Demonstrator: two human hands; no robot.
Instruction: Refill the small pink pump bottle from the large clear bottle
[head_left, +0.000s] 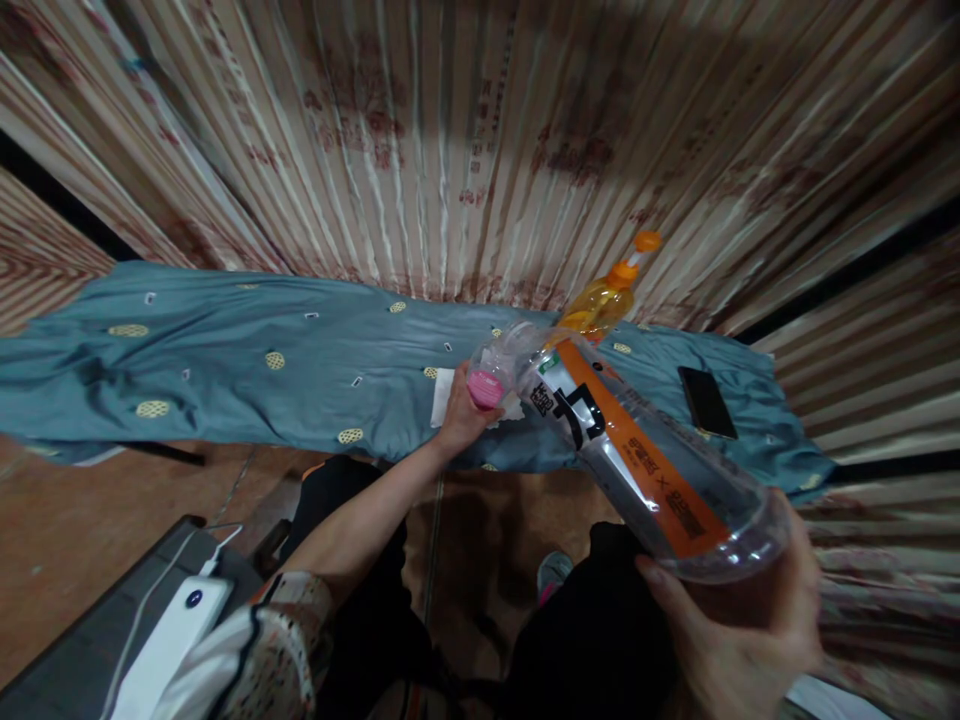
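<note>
Over the blue cloth (225,360) that covers the tabletop, your two hands share the work around one large clear bottle (637,450). Your right hand (739,625) is wrapped around the bottle's base, fingers curled under it, and holds it tilted so the neck points down and away toward the cloth. The bottle wears an orange and black label along its side and looks nearly empty. At the bottle's mouth, your left hand (461,415) is closed around a small clear cup with a pink bottom (487,380), keeping it just against the opening. A white paper napkin (444,395) lies on the cloth directly beneath that hand. Just beyond the bottle's neck stands a bottle of orange liquid with an orange spout cap (607,295), close to the striped curtain (480,130). To the right of the clear bottle, a dark phone (706,402) lies flat on the cloth.
</note>
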